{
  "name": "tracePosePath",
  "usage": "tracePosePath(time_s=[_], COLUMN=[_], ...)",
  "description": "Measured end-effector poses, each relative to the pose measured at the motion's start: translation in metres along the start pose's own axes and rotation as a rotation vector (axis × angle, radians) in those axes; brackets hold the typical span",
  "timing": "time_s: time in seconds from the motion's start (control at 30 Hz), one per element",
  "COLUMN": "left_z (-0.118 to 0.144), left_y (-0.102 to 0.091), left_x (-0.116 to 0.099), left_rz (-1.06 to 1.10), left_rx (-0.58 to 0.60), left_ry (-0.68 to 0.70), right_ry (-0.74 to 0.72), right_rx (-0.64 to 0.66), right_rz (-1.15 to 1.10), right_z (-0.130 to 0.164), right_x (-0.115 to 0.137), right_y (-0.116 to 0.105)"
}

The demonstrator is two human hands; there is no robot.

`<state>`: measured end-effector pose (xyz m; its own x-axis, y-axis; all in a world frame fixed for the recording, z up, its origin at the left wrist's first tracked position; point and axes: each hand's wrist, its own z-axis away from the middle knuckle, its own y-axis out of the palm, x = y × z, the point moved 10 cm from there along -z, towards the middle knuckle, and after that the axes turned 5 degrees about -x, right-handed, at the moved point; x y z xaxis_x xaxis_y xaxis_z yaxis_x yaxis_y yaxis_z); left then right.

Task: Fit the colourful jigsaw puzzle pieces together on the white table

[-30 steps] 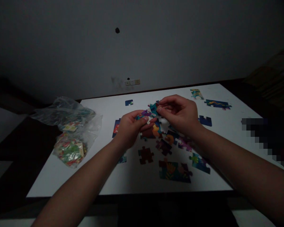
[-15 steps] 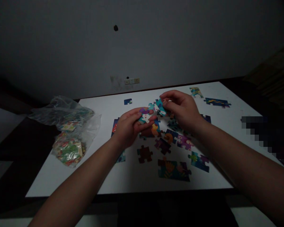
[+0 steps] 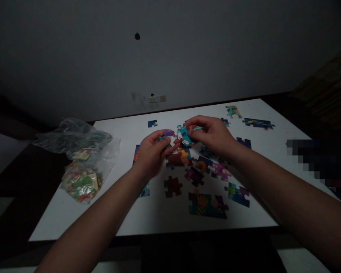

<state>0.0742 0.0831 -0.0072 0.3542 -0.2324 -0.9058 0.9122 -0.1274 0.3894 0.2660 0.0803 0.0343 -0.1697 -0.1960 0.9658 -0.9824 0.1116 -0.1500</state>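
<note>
Together, both hands were raised a little above the middle of the counter.
Left hand: the left hand (image 3: 152,153) pinched a purple and white puzzle piece (image 3: 168,136) between thumb and fingers.
Right hand: the right hand (image 3: 213,134) pinched a teal puzzle piece (image 3: 184,133) at its fingertips.
Pieces in hands: the two pieces touched edge to edge, above the loose pieces.
Counter: the white counter (image 3: 165,212) carried many loose pieces around the hands.
Near pieces: a dark red piece (image 3: 172,186) and a joined teal and orange group (image 3: 207,204) lay closer to the person.
Far pieces: a long blue piece (image 3: 258,123) lay at the far right.
Bag: a clear plastic bag (image 3: 82,159) with more pieces lay at the left edge of the counter.
</note>
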Motion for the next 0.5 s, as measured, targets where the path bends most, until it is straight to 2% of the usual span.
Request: tracePosePath(time_s=[0.13,0.5], left_z=[-0.0019,-0.002], left_y=[-0.0043,-0.0039], left_x=[-0.0042,-0.0008], left_rz=[0.006,-0.02], left_rx=[-0.031,-0.014], left_ry=[0.046,0.021], right_ry=[-0.018,-0.042], right_rx=[0.018,0.084], right_rz=[0.011,0.02], right_z=[0.0005,0.0011], right_x=[0.001,0.0037], right_y=[0.0029,0.0076])
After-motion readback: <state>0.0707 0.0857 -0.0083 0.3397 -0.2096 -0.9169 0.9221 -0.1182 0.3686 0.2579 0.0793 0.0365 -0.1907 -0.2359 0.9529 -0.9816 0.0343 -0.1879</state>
